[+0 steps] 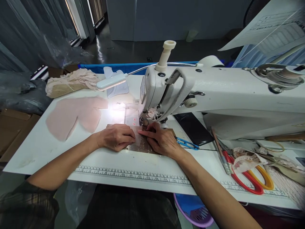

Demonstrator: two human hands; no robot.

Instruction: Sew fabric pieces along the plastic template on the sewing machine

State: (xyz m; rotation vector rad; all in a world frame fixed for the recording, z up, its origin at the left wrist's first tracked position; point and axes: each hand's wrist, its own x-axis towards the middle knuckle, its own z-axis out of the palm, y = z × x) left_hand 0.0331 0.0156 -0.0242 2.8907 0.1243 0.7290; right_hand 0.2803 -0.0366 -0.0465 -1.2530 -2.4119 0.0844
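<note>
My left hand (119, 136) is closed, its fingers curled over the edge of a sheer pale pink fabric piece (137, 137) at the sewing machine's needle area. From the other side, my right hand (163, 139) grips the same piece, its index finger stretched across the cloth just in front of the presser foot (144, 122). The white sewing machine (152, 86) stands behind both hands. Beneath them lies a shiny metal bed plate (143, 147). The cloth's part under my fingers is hidden.
Cut pink fabric pieces (69, 116) lie left. A lace bundle (71, 81) and lit lamp (111, 82) are behind. Right are a black phone (194, 128), blue thread snips (187, 143), and red- and yellow-handled scissors (247, 183). A printed ruler (133, 175) runs along the front edge.
</note>
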